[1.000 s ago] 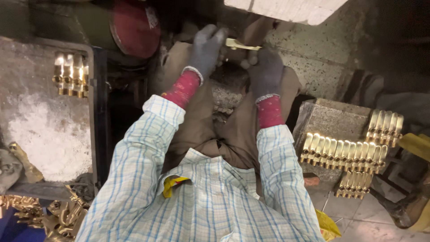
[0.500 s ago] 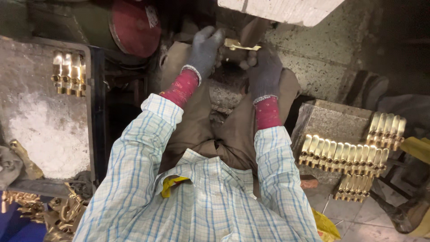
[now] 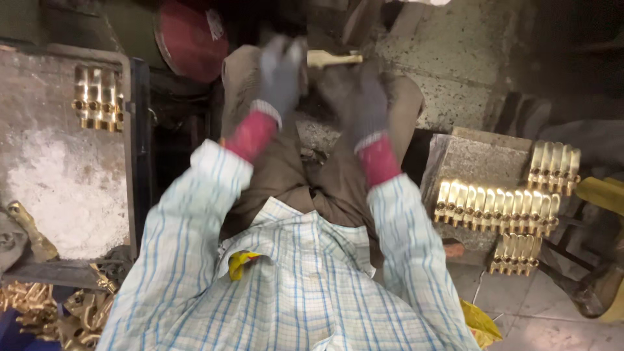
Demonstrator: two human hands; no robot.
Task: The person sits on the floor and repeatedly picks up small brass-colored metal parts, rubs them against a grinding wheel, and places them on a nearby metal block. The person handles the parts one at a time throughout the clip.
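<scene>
I look down on my own checked shirt and brown trousers. Both hands wear grey gloves with red cuffs and are raised in front of my knees. My left hand is curled at the left end of a small brass part that sticks out to the right. My right hand is bunched just below and right of that part; motion blur hides whether it touches it or holds anything.
Rows of brass parts lie on a concrete block to my right. A grey tray on my left carries a few more brass parts. A red round object sits far left. Loose brass pieces are heaped at the bottom left.
My hands have shifted slightly and blurred. The right hand has dropped a little below the brass part, which stays by the left hand's fingers.
</scene>
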